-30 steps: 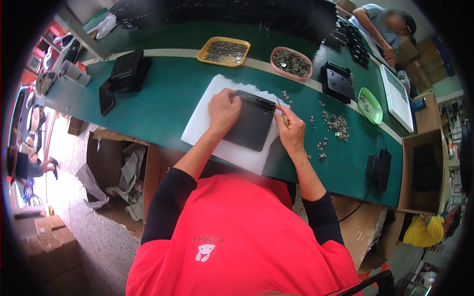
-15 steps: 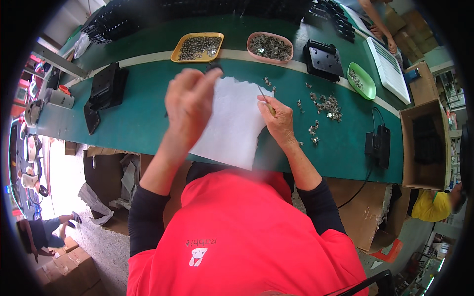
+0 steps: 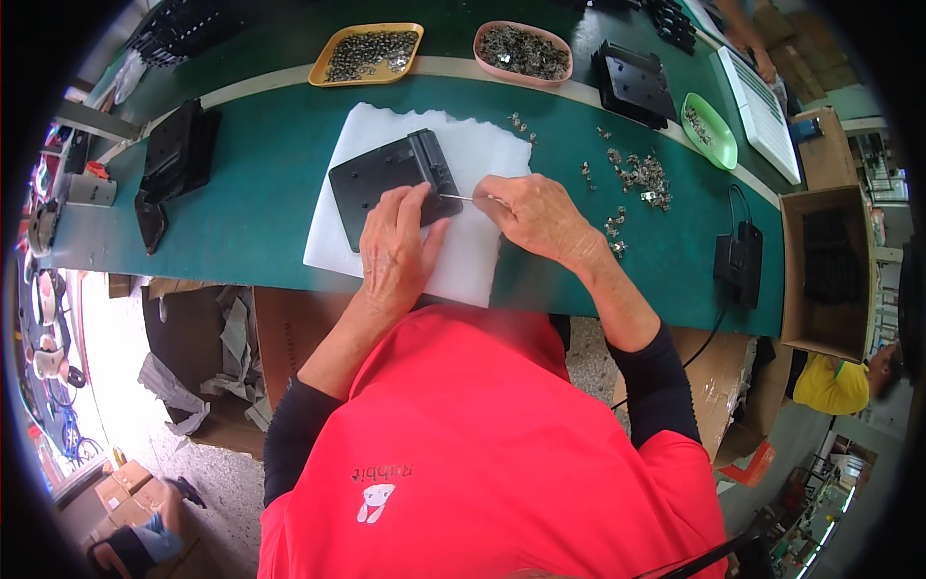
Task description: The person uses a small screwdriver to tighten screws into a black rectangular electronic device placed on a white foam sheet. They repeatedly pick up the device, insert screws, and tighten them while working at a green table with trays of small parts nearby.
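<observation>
A black rectangular plastic housing (image 3: 376, 183) with a raised strip along its right side lies tilted on a white foam sheet (image 3: 333, 241). My left hand (image 3: 394, 241) holds its near right part, fingers over the top and thumb apart to the right. My right hand (image 3: 535, 214) is closed round a slim tool (image 3: 457, 198). Its thin metal shaft points left and its tip meets the raised strip by my left fingertips. My fist hides the tool's handle. Small metal parts (image 3: 648, 180) lie in a loose pile right of the foam.
Behind the foam stand a yellow tray (image 3: 318, 73) and a pink tray (image 3: 564, 72), both with small metal parts. Farther right are black housings (image 3: 632, 82), a green dish (image 3: 719, 150) and a black corded device (image 3: 738, 261). More black housings (image 3: 178, 150) stand left.
A black housing now lies on the foam. My left hand has come down from a blurred, raised position onto it. My right hand has turned the tool leftward against it.
</observation>
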Motion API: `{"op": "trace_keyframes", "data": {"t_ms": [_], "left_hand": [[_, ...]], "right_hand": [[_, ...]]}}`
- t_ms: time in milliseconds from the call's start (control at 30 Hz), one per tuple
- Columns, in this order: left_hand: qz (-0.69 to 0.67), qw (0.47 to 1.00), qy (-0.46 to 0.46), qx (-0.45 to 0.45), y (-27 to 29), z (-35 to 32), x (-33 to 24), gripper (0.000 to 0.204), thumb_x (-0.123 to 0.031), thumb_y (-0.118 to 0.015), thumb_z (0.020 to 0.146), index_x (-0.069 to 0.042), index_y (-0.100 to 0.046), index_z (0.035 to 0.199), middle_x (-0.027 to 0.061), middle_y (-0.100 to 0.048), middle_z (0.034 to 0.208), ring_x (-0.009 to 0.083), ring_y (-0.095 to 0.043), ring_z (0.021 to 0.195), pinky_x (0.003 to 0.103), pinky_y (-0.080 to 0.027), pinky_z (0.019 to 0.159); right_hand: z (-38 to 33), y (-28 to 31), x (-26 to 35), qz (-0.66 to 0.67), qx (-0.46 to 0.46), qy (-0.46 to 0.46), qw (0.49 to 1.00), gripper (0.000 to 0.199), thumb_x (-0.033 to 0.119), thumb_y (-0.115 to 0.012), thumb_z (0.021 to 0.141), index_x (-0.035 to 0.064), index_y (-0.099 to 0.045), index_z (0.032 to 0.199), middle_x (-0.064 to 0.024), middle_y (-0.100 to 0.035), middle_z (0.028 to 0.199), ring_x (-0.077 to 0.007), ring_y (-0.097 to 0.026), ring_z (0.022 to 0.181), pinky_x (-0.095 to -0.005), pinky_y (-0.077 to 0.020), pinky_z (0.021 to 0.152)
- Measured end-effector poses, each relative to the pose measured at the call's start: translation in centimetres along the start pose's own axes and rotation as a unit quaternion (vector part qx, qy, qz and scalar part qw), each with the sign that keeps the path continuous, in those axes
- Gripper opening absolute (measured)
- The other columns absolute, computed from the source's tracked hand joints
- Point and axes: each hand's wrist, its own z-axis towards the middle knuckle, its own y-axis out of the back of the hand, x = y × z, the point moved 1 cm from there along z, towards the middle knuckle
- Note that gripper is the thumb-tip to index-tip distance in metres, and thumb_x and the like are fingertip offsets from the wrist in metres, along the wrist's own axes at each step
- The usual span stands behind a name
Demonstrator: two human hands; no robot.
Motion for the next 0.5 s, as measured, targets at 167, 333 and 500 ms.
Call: {"op": "trace_keyframes", "data": {"t_ms": [167, 333, 500], "left_hand": [[0.024, 0.999, -0.017, 0.012, -0.6, 0.3, 0.6, 0.028, -0.006, -0.074, 0.075, -0.003, -0.064, 0.101, 0.0116, -0.065, 0.097, 0.0306, -0.062, 0.091, 0.039, -0.049, 0.080], [0.020, 1.000, -0.013, 0.003, -0.7, 0.3, 0.5, 0.026, -0.005, -0.075, 0.074, -0.004, -0.065, 0.098, 0.0110, -0.066, 0.094, 0.0298, -0.062, 0.090, 0.039, -0.050, 0.079], [0.017, 1.000, -0.012, -0.008, -0.9, 0.1, 0.8, 0.021, -0.006, -0.074, 0.074, -0.005, -0.066, 0.093, 0.0096, -0.065, 0.092, 0.0285, -0.061, 0.089, 0.039, -0.048, 0.079]], "right_hand": [[1.8, 1.8, 0.3, -0.037, 0.078, 0.021, 0.996, 0.021, 0.022, -0.051, 0.092, 0.0105, -0.068, 0.096, -0.0164, -0.069, 0.087, -0.0367, -0.066, 0.084, -0.0471, -0.0511, 0.075], [2.4, 2.6, 0.2, 0.007, 0.131, 0.005, 0.991, 0.020, 0.019, -0.052, 0.090, 0.0096, -0.069, 0.095, -0.0153, -0.066, 0.077, -0.0344, -0.064, 0.075, -0.0425, -0.0506, 0.071], [2.7, 2.1, 0.4, 0.005, 0.132, 0.031, 0.991, 0.020, 0.020, -0.053, 0.089, 0.0071, -0.068, 0.094, -0.0128, -0.061, 0.064, -0.0280, -0.061, 0.063, -0.0383, -0.0489, 0.065]]}}
